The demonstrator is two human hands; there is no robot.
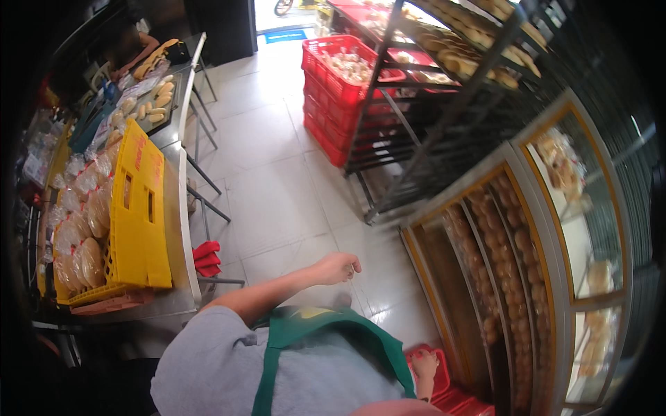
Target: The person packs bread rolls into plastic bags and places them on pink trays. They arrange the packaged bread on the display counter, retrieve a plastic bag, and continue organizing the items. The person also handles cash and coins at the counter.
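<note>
My left hand (337, 268) hangs over the tiled floor in front of my body, fingers loosely curled and nothing visible in them. Low on the right, my right hand (425, 363) overlaps a small red plastic basket (442, 375); whether its fingers grip the rim or only touch it is unclear. Beside that basket stands a glass-fronted bread display cabinet (541, 218) with wood-coloured trim. Rows of brown bread rolls (504, 244) fill its slanted shelves. A green apron (333, 325) covers my grey shirt.
At left, a metal table (179, 229) bears a yellow crate (140, 203) of bagged bread and a tray of rolls (161, 99). A red cloth (207, 258) hangs at its edge. Ahead are stacked red crates (325, 104) and a bread rack (442, 119). A person (148, 44) sits behind the table.
</note>
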